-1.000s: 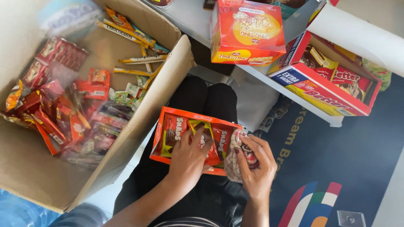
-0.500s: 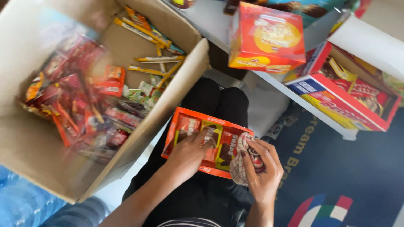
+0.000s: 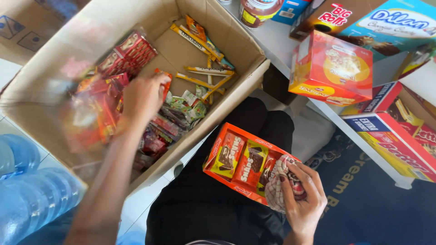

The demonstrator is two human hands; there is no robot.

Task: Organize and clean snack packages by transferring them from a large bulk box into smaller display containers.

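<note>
An orange open tray box point(image 3: 217, 152) rests on my lap, with three snack packets standing in it. My right hand point(image 3: 303, 199) grips a crumpled red-and-white wrapper point(image 3: 278, 186) at the tray's right end. My left hand point(image 3: 143, 97) reaches into a large cardboard box point(image 3: 236, 45) at the left and closes on a small red packet point(image 3: 166, 81) among a heap of red snack packets. Several long yellow stick packets point(image 3: 200, 41) lie at the far side of the box.
A white shelf point(image 3: 327, 113) on the right carries a red-and-yellow carton point(image 3: 334, 72), open red display boxes point(image 3: 395, 136) and more cartons behind. Blue water bottles point(image 3: 32, 190) stand at lower left. A dark blue mat point(image 3: 377, 208) covers the floor at right.
My left hand left the orange tray and moved up-left into the cardboard box, onto the packets. My right hand stayed on the wrapper at the tray's end. The view shifted left.
</note>
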